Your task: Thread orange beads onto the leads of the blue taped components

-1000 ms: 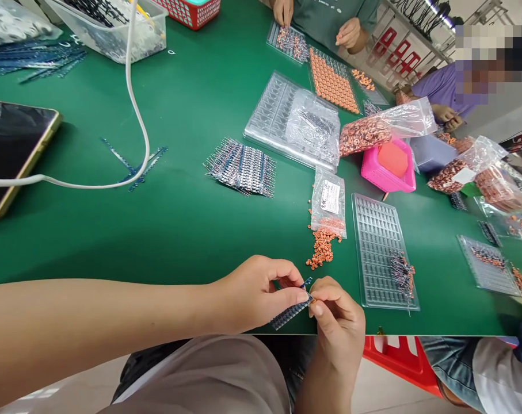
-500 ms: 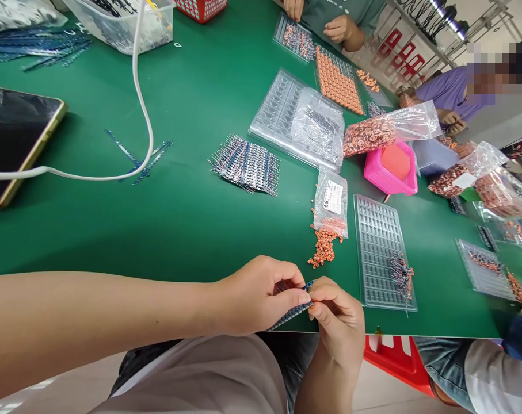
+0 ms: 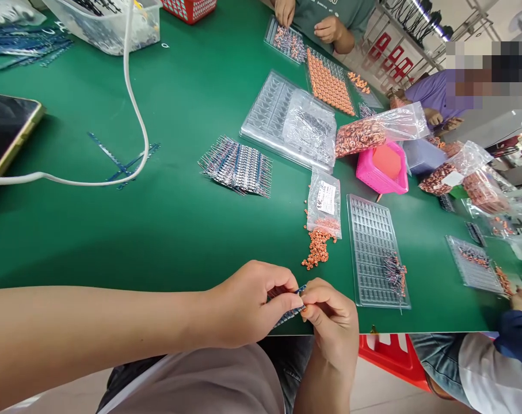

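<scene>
Dark blue strip of small parts is down at the near edge of the green tbl, held just in front of the worker's body, btwn the two hands. Its long axis runs slantwise: one end toward the body and the worker's L, the other up and R to the R fingertips. Part of it's hidden, so can't tell full length.

Left hand: thumb and forefinger pinching the strip, other fingers curled, partly out of sight. Right hand: thumb and forefinger nearly closed at the strip's far end, w/ a tiny orange bit showing at the tips; rest of the fingers bent in.

Just past the hands, a spill of orange rings by the mouth of a labelled plastic bag. To its R, a clear tray w/ a clump of orange-tipped parts on it. Fanned stack of strips lies L of the bag; bigger clear tray beyond. Further R, pink basket. Far L: white cable, phone, clear bin. Co-worker in a green top sits across.
</scene>
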Demonstrator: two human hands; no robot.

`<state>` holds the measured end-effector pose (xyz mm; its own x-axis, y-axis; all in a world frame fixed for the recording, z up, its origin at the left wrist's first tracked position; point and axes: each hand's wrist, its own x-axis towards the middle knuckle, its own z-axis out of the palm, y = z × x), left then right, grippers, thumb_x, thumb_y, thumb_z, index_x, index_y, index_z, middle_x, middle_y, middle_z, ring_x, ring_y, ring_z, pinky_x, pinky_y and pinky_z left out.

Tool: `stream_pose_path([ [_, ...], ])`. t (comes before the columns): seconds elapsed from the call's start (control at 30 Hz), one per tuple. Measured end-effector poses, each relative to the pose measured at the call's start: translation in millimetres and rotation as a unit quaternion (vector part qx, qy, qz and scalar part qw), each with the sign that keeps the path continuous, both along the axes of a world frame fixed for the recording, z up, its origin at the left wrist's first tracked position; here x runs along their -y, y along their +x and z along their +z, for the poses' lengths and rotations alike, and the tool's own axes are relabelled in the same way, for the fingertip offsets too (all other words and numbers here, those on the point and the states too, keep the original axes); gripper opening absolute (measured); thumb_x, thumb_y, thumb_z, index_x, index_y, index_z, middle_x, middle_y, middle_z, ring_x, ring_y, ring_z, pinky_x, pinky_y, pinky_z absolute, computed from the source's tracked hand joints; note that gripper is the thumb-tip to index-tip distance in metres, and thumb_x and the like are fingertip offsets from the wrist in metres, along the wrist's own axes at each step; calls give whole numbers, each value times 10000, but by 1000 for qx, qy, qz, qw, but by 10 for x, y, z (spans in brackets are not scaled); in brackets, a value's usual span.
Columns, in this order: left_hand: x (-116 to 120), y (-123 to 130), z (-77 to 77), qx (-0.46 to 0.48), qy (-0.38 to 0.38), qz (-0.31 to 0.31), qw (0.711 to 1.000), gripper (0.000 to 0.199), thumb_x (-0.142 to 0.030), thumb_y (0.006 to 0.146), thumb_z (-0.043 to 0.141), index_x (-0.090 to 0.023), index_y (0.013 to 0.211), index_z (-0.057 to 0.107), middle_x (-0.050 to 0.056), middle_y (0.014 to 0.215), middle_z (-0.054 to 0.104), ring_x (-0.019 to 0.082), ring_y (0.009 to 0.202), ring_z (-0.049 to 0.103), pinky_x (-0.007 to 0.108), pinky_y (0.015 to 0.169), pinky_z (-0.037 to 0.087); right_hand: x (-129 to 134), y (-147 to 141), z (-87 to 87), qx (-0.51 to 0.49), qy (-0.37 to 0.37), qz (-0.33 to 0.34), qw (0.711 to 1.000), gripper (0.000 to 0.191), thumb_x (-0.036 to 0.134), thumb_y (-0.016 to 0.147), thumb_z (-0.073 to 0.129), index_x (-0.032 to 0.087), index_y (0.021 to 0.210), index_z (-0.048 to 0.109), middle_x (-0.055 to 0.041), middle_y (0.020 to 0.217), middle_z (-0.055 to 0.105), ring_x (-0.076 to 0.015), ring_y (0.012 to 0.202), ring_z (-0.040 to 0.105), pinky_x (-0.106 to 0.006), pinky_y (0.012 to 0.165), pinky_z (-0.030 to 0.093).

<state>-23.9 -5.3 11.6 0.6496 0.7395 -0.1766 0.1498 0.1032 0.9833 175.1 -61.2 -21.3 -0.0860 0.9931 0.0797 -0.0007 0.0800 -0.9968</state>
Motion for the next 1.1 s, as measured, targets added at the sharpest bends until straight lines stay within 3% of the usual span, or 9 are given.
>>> stream_pose_path([
  [0.73,4,4,-36,-2,39,-3,999,240,-254,898,511,-148,705,607,-37,609,494,106,580,412,227,554,328,-22,-8,49,6,-29,9,1000,32,253,874,775,274,889,793,7,721,664,-127,675,565,-241,574,417],
  [0.97,-37,17,-8,-9,-19,-9,1000,214,-300,887,553,-155,746,621,-51,610,482,104,576,396,223,532,313,-21,15,-3,10,-8,2,1000,43,235,882,762,268,900,783,9,710,635,-130,682,550,-250,595,417],
  [1.1,-61,48,1,10,-75,24,997,210,-348,864,594,-162,768,618,-50,624,507,110,592,428,222,541,343,9,11,-49,12,1,-34,999,65,247,916,717,268,956,764,11,734,600,-128,672,531,-256,597,415],
])
